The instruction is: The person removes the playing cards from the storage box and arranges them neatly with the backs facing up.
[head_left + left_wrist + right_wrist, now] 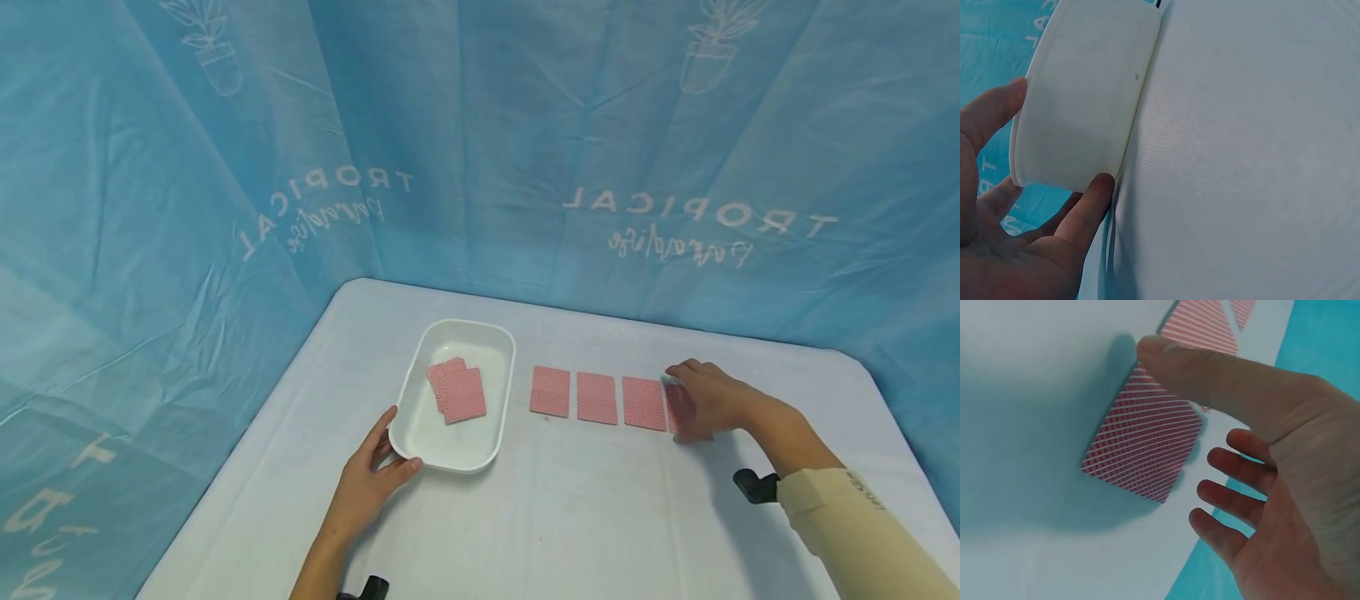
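Note:
A white tray stands on the table, with overlapping red-backed playing cards face down inside. My left hand holds the tray's near left corner; the left wrist view shows thumb and fingers spread against its rim and wall. To the tray's right, several more red-backed cards form a row, face down. Over the rightmost card hovers my right hand. In the right wrist view its thumb crosses above that card's edge, and the other fingers are spread, apart from the card.
A white cloth covers the table. Blue printed curtains hang along the back and left sides. Black wrist mounts show at the wrists.

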Available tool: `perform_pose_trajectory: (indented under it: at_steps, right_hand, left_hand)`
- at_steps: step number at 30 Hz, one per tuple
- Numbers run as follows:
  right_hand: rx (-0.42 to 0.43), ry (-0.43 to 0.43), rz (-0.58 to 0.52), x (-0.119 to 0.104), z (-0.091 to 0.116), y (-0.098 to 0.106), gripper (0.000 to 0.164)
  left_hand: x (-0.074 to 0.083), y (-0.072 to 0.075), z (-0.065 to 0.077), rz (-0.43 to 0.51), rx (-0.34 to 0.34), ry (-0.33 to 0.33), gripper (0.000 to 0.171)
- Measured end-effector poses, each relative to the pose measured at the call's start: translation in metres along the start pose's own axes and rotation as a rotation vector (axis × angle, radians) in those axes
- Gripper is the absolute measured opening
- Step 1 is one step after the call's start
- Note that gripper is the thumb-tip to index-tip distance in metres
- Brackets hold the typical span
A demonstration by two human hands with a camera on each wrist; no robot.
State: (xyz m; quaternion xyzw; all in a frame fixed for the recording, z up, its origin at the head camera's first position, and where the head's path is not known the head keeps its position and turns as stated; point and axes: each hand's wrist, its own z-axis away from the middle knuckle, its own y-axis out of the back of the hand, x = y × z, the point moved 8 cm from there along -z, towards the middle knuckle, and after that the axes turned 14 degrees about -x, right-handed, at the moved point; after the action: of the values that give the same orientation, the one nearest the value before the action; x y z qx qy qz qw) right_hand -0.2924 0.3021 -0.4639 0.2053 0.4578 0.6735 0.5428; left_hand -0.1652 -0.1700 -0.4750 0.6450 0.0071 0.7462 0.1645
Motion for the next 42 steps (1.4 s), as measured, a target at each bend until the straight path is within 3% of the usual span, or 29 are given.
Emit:
perform_pose_trajectory:
  at_steps: [12, 24, 32, 42]
  right_hand:
    - [0.093, 0.074, -0.017, -0.032, -0.007, 0.035, 0.084]
    - [0.143, 0.156, -0.024, -0.069, -0.017, 0.053, 0.068]
    - [0.134, 0.192, -0.023, -0.094, -0.026, 0.055, 0.074]
    - [0.106, 0.250, -0.013, -0.129, -0.034, 0.059, 0.075]
  left_hand:
    - [-0.001, 0.003, -0.001, -0.007, 0.004, -0.010, 0.085]
    - [0.002, 0.004, 0.000, -0.002, -0.006, -0.018, 0.084]
    - [-0.040, 0.006, -0.010, 0.008, 0.029, -0.035, 0.087]
    - [-0.033, 0.004, -0.012, 0.057, -0.014, -0.078, 0.085]
